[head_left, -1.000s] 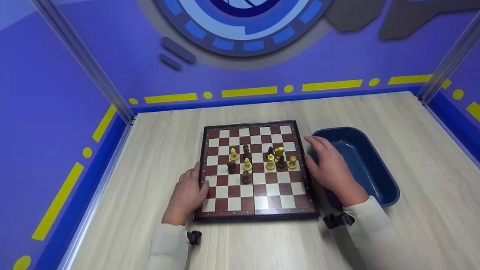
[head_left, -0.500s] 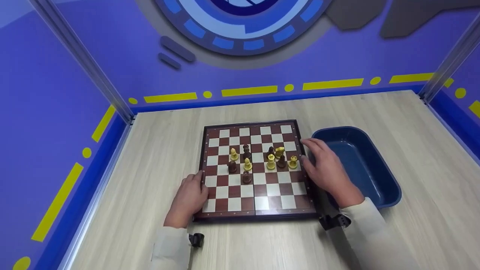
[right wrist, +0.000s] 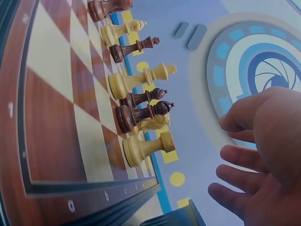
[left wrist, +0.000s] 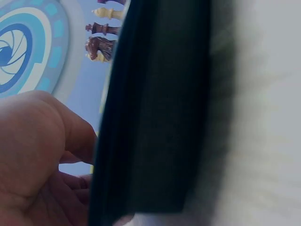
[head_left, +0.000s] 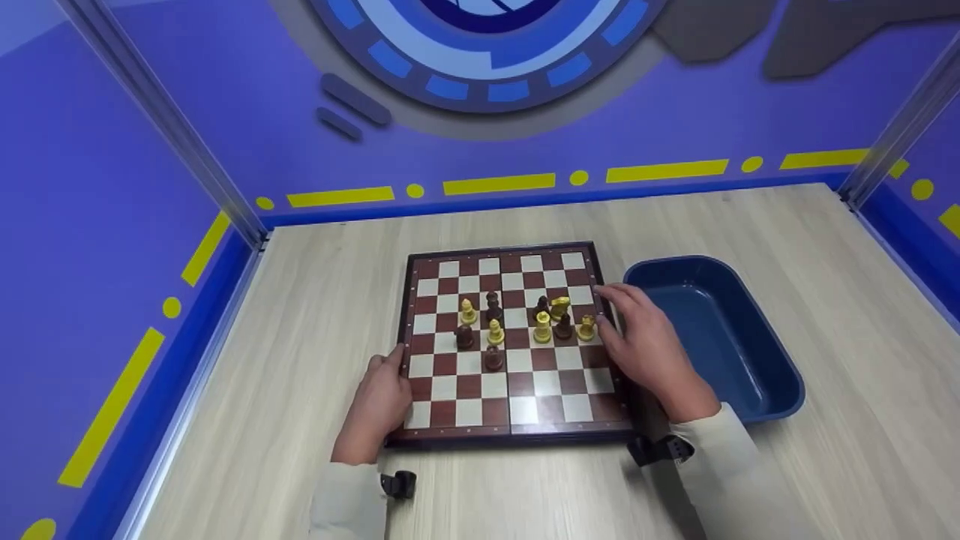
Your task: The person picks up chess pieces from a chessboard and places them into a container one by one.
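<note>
A folding chessboard [head_left: 469,388] lies flat on the table with several cream and dark brown chess pieces upright across its middle rows. My left hand [head_left: 377,400] holds the board's left edge; in the left wrist view its thumb [left wrist: 77,132] is over the top and a fingertip shows beside the corner. My right hand [head_left: 646,345] hovers at the right edge, fingers loosely bent and apart, holding nothing. Nearest to it stands a cream rook [head_left: 586,328]. Beside that are a dark bishop [right wrist: 141,115], a cream king [head_left: 542,328] and a cream knight [head_left: 559,306].
To the right of the board sits a deep blue plastic tub [head_left: 787,401], with the right forearm passing by its near side. Blue printed panels [head_left: 480,154] enclose the table [head_left: 315,300] at the back and both sides.
My right hand has shifted left, from beside the tub to over the board's right edge. My left hand has slid slightly nearer along the left edge. The pieces keep their squares.
</note>
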Action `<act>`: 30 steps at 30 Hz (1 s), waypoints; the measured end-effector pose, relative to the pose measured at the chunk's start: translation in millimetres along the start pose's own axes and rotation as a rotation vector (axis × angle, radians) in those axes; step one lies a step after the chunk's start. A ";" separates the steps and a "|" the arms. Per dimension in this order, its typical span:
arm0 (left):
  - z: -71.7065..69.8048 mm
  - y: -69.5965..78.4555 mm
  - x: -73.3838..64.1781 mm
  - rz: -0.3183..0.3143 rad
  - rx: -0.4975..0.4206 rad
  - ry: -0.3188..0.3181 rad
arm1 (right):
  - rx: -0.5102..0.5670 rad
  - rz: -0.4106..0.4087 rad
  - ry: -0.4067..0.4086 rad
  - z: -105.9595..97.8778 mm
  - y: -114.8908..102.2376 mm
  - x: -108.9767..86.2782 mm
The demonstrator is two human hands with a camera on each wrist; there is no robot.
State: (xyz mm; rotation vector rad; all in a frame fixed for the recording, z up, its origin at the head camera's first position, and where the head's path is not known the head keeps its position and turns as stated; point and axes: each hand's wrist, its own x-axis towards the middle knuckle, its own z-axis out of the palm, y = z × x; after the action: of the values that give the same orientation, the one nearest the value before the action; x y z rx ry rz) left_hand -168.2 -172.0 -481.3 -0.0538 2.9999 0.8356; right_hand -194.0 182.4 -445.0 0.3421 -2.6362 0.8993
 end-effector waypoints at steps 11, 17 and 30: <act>-3.5 -2.9 0.3 -0.011 -0.074 -0.024 | 0.039 0.037 0.016 7.9 -0.1 -4.1; -1.5 -6.2 2.4 -0.034 -0.157 -0.022 | 0.031 0.035 0.006 9.3 3.2 -3.7; -3.0 -8.4 6.3 -0.176 -0.282 -0.048 | 0.019 0.044 -0.021 16.5 0.1 -2.3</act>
State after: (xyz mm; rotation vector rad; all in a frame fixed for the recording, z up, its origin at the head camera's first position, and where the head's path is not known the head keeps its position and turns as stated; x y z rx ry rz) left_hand -174.2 -180.9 -483.3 -0.2945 2.7591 1.2099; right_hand -195.8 172.4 -458.2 0.3012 -2.6658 0.9398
